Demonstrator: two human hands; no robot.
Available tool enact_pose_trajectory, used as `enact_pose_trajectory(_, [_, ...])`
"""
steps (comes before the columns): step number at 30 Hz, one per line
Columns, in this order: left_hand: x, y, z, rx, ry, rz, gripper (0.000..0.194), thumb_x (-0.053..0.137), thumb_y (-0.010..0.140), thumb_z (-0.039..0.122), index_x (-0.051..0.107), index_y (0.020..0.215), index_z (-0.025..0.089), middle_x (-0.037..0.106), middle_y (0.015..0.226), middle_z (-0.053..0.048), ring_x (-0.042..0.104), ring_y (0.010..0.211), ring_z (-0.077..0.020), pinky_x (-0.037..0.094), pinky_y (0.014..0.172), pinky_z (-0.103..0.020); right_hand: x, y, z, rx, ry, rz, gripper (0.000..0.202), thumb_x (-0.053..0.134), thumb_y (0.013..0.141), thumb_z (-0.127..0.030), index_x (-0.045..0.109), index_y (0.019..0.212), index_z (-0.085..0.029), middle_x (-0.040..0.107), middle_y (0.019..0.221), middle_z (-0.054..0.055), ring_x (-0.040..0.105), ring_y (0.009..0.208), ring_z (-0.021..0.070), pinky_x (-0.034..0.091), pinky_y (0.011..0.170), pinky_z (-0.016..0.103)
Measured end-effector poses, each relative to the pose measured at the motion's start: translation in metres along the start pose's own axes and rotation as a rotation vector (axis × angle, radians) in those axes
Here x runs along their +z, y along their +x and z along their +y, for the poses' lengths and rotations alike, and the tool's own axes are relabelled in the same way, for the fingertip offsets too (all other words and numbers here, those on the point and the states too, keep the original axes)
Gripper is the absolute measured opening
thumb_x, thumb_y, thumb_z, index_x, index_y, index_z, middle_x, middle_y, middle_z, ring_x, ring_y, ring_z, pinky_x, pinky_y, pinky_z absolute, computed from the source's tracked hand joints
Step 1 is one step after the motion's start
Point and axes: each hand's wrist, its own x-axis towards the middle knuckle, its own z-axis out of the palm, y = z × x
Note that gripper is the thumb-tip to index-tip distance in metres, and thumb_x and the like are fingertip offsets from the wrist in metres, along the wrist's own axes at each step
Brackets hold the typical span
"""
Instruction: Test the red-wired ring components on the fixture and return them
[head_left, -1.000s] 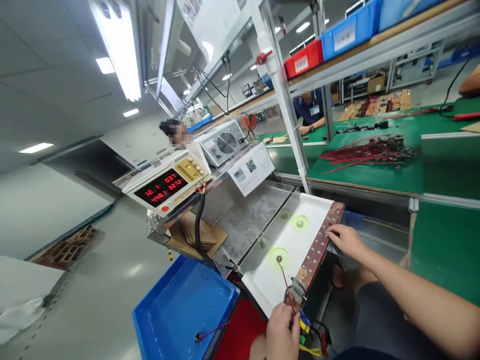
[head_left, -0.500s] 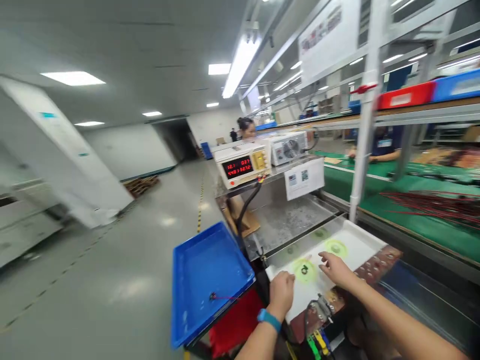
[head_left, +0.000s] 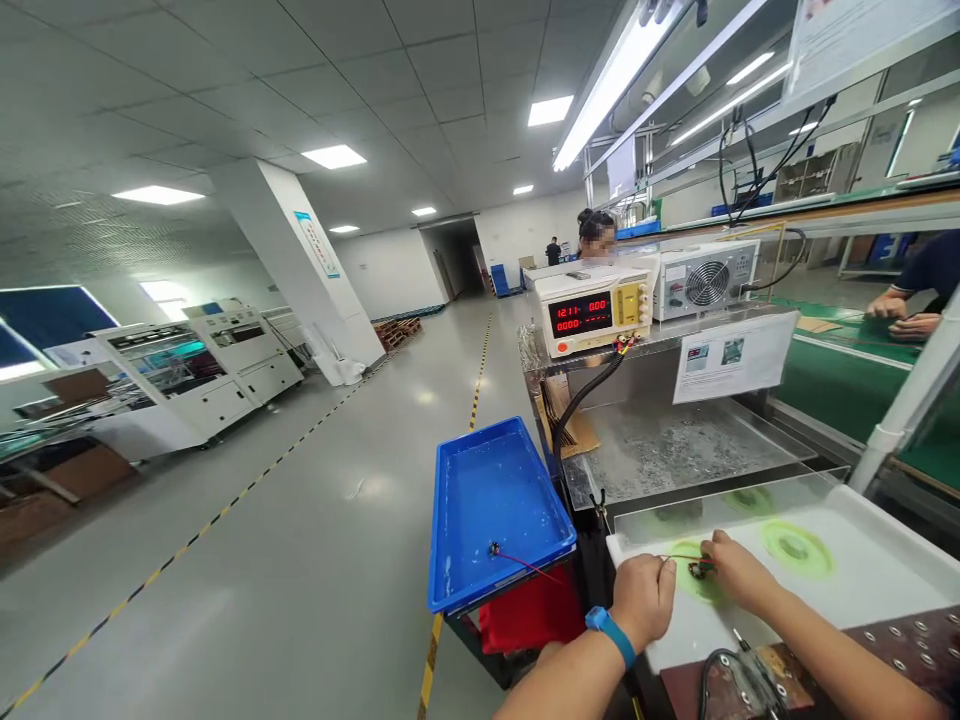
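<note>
In front of me is a white tray [head_left: 874, 545] with yellow-green ring marks. My right hand [head_left: 739, 575] is closed over one of these marks, its fingertips on a small round dark part with wires [head_left: 697, 570]. A thin wire runs from this part toward my left hand [head_left: 645, 600], which is closed beside it at the tray's left edge. My left fingers seem to pinch the wire's end, though the grip is partly hidden. A blue wristband [head_left: 611, 637] is on my left wrist.
Left of the tray stands a blue bin [head_left: 499, 500] holding a similar round part with a red wire [head_left: 495, 549]. Behind are a power supply [head_left: 589, 310] and a fan-fronted box [head_left: 705, 280]. A metal fixture [head_left: 757, 680] lies nearest me. A co-worker's hands [head_left: 904, 310] are at right.
My view has turned left. The round part lay on the ring mark between my hands; now my right hand is on it. The power supply's readings have dropped to zero apart from the 12.11.
</note>
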Motion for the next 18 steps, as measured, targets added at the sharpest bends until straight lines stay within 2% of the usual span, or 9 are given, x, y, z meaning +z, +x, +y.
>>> enact_pose_trajectory(4, [0.006, 0.002, -0.007, -0.035, -0.040, 0.079, 0.047, 0.033, 0.100, 0.039, 0.062, 0.068, 0.020, 0.067, 0.071, -0.007, 0.060, 0.068, -0.0179, 0.035, 0.062, -0.033, -0.010, 0.006, 0.001, 0.013, 0.023, -0.038, 0.020, 0.059, 0.073, -0.008, 0.071, 0.088, -0.014, 0.062, 0.101, 0.015, 0.063, 0.089, 0.0228, 0.041, 0.079, 0.029])
enact_pose_trajectory(7, [0.009, 0.000, -0.007, -0.035, -0.094, 0.127, 0.049, 0.032, 0.100, 0.043, 0.057, 0.064, 0.021, 0.065, 0.067, -0.007, 0.058, 0.065, -0.0182, 0.035, 0.061, -0.032, -0.031, -0.003, -0.014, 0.024, -0.047, -0.056, 0.020, 0.062, 0.072, -0.009, 0.074, 0.088, -0.013, 0.065, 0.102, 0.016, 0.062, 0.093, 0.0230, 0.042, 0.078, 0.028])
enact_pose_trajectory(8, [0.009, -0.001, -0.007, -0.031, -0.113, 0.138, 0.050, 0.031, 0.100, 0.045, 0.055, 0.063, 0.021, 0.064, 0.067, -0.007, 0.057, 0.064, -0.0184, 0.035, 0.061, -0.032, -0.037, -0.007, -0.019, -0.018, -0.093, -0.072, 0.021, 0.060, 0.075, -0.009, 0.075, 0.090, -0.010, 0.065, 0.100, 0.018, 0.062, 0.093, 0.0239, 0.043, 0.077, 0.028])
enact_pose_trajectory(10, [0.008, -0.001, -0.009, -0.007, -0.154, 0.141, 0.051, 0.028, 0.100, 0.047, 0.051, 0.062, 0.022, 0.061, 0.064, -0.006, 0.054, 0.061, -0.0185, 0.035, 0.060, -0.032, -0.044, -0.011, -0.027, 0.017, -0.063, -0.055, 0.023, 0.059, 0.078, -0.012, 0.076, 0.094, -0.010, 0.067, 0.103, 0.018, 0.062, 0.096, 0.0240, 0.044, 0.079, 0.028])
enact_pose_trajectory(14, [0.006, 0.007, -0.020, 0.073, -0.215, 0.075, 0.051, 0.030, 0.097, 0.054, 0.052, 0.063, 0.023, 0.059, 0.060, -0.005, 0.055, 0.058, -0.0194, 0.039, 0.060, -0.031, -0.044, -0.004, -0.027, 0.111, 0.051, -0.034, 0.026, 0.068, 0.075, -0.017, 0.076, 0.100, -0.013, 0.069, 0.107, 0.015, 0.063, 0.098, 0.0243, 0.047, 0.078, 0.028])
enact_pose_trajectory(18, [0.011, 0.013, -0.037, 0.038, -0.227, 0.091, 0.047, 0.042, 0.088, 0.059, 0.064, 0.069, 0.022, 0.070, 0.069, -0.008, 0.064, 0.069, -0.0248, 0.046, 0.066, -0.034, -0.039, 0.002, -0.023, -0.001, 0.048, -0.102, 0.016, 0.068, 0.072, -0.015, 0.075, 0.086, -0.009, 0.072, 0.092, 0.015, 0.066, 0.080, 0.0247, 0.050, 0.068, 0.031])
